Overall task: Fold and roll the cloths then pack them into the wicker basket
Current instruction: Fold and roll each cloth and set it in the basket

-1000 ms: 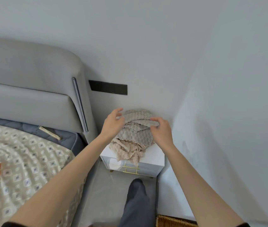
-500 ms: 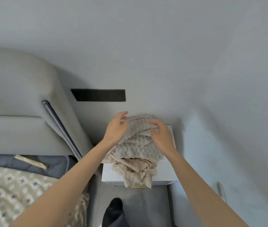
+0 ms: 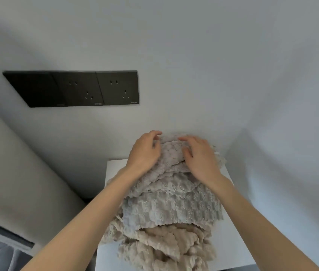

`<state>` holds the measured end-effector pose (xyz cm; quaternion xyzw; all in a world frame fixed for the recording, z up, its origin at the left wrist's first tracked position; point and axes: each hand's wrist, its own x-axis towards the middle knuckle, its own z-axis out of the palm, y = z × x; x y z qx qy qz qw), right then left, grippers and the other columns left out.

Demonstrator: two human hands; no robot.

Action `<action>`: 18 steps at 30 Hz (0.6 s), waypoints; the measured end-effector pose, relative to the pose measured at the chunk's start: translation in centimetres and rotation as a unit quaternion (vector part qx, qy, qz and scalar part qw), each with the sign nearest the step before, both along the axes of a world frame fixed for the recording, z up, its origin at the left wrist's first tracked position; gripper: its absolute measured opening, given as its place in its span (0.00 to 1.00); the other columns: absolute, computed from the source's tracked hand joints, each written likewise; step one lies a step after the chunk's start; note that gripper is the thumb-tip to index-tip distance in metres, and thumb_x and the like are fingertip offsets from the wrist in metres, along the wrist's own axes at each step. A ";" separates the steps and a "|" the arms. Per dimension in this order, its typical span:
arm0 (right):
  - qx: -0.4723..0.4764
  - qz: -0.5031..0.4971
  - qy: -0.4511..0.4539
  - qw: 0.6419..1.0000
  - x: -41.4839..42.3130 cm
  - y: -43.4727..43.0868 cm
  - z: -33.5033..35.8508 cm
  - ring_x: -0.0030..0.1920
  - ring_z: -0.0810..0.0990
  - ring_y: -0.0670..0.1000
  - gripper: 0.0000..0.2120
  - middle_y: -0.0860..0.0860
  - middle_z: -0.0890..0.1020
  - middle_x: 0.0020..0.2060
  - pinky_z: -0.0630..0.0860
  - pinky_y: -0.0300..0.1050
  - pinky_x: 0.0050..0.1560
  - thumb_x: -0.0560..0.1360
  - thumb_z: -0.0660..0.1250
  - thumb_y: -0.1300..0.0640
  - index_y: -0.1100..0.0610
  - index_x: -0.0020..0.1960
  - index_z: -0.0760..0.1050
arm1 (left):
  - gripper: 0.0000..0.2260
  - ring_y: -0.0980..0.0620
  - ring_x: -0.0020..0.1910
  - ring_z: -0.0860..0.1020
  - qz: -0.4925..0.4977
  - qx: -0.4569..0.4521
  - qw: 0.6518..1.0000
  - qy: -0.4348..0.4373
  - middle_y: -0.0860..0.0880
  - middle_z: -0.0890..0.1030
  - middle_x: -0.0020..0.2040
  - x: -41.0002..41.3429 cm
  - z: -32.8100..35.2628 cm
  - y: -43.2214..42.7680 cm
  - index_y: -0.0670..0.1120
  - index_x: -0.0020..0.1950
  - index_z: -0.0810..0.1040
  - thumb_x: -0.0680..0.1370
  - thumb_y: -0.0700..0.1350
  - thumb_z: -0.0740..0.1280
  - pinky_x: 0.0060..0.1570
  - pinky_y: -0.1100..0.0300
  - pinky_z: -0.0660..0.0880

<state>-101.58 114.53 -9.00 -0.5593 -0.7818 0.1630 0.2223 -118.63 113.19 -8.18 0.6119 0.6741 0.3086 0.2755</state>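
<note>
Both hands lie on top of the heaped cloths (image 3: 174,208), left hand (image 3: 145,151) and right hand (image 3: 199,157) side by side, fingers curled into the uppermost layer, probably to lift it free. Beneath them the pile sits on the white tabletop (image 3: 113,169); no basket shows.

**One head-worn camera, tipped down into the corner**

We've got a single wide-angle view here, worn on the person's head and looking forward and down. And we're close in. The heap of beige and grey textured cloths (image 3: 171,210) fills the lower middle, on a white flat-topped bedside cabinet (image 3: 115,169) that runs off the bottom edge. The left hand (image 3: 145,153) and the right hand (image 3: 201,160) sit just above centre, looming large. Straight ahead we face the pale grey wall (image 3: 193,55), with its black three-part socket panel (image 3: 70,89) at upper left, skewed by the lens. A grey padded headboard (image 3: 18,163) slants along the left edge, and a pale side wall (image 3: 291,173) closes the right.
</note>
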 end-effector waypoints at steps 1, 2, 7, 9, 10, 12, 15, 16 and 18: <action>0.015 -0.001 -0.002 1.000 0.0 0.5 -1.0 0.64 0.69 0.52 0.16 0.49 0.76 0.63 0.66 0.50 0.65 0.80 0.56 0.57 0.52 0.66 0.72 | 0.16 0.54 0.57 0.74 0.002 0.016 1.000 0.005 0.50 0.76 0.62 0.0 -1.0 0.5 0.49 0.68 0.71 0.80 0.41 0.57 0.57 0.62 0.69; 0.028 -0.004 0.002 1.000 0.0 0.9 -1.8 0.63 0.70 0.52 0.16 0.48 0.76 0.62 0.67 0.52 0.64 0.81 0.55 0.55 0.51 0.66 0.72 | 0.16 0.53 0.57 0.75 0.003 0.031 0.999 0.010 0.51 0.76 0.62 0.0 -1.8 1.0 0.49 0.68 0.71 0.80 0.41 0.57 0.57 0.61 0.70; 0.100 -0.021 0.062 0.993 0.0 1.8 -6.3 0.59 0.73 0.49 0.15 0.45 0.79 0.58 0.69 0.50 0.61 0.82 0.54 0.53 0.50 0.64 0.75 | 0.15 0.54 0.57 0.75 0.005 0.103 0.994 0.033 0.52 0.78 0.60 0.6 -6.1 1.5 0.49 0.66 0.73 0.80 0.43 0.58 0.58 0.59 0.72; 0.127 -0.024 0.072 0.989 0.0 1.8 -7.4 0.58 0.73 0.49 0.15 0.45 0.79 0.58 0.68 0.49 0.61 0.82 0.54 0.53 0.50 0.63 0.75 | 0.15 0.54 0.57 0.76 0.012 0.129 0.991 0.035 0.51 0.78 0.60 0.7 -7.0 1.3 0.49 0.65 0.74 0.80 0.43 0.57 0.59 0.58 0.71; 0.137 -0.026 0.076 0.987 0.1 1.7 -7.8 0.58 0.73 0.49 0.15 0.45 0.79 0.58 0.68 0.48 0.61 0.82 0.54 0.53 0.50 0.63 0.75 | 0.15 0.53 0.58 0.76 0.013 0.140 0.989 0.039 0.51 0.78 0.60 0.8 -7.4 1.2 0.48 0.65 0.75 0.80 0.43 0.57 0.59 0.58 0.71; 0.153 -0.025 0.085 0.984 0.3 1.3 -8.5 0.58 0.73 0.48 0.15 0.45 0.79 0.58 0.68 0.48 0.60 0.82 0.53 0.52 0.50 0.63 0.75 | 0.15 0.52 0.59 0.75 0.011 0.155 0.986 0.054 0.50 0.78 0.61 1.0 -8.2 0.8 0.47 0.64 0.76 0.81 0.44 0.57 0.59 0.58 0.71; 0.154 -0.011 0.092 0.984 0.6 0.9 -8.6 0.59 0.73 0.47 0.15 0.45 0.78 0.59 0.68 0.47 0.62 0.82 0.54 0.52 0.50 0.64 0.74 | 0.15 0.50 0.61 0.74 0.001 0.154 0.986 0.072 0.49 0.78 0.62 1.0 -8.4 0.5 0.46 0.65 0.75 0.81 0.45 0.56 0.62 0.54 0.70; 0.151 -0.005 0.098 0.984 0.8 0.5 -8.5 0.60 0.73 0.46 0.15 0.45 0.78 0.59 0.68 0.46 0.62 0.82 0.54 0.52 0.50 0.64 0.74 | 0.15 0.50 0.62 0.74 -0.006 0.149 0.986 0.076 0.48 0.77 0.63 1.0 -8.4 0.2 0.46 0.65 0.75 0.81 0.46 0.56 0.63 0.53 0.69; 0.140 0.006 0.114 0.984 1.3 -0.2 -8.1 0.61 0.72 0.45 0.15 0.45 0.77 0.60 0.67 0.44 0.63 0.82 0.55 0.51 0.51 0.65 0.73 | 0.16 0.49 0.63 0.73 -0.020 0.143 0.986 0.085 0.48 0.77 0.64 1.0 -8.2 -0.4 0.47 0.66 0.75 0.82 0.48 0.56 0.64 0.51 0.68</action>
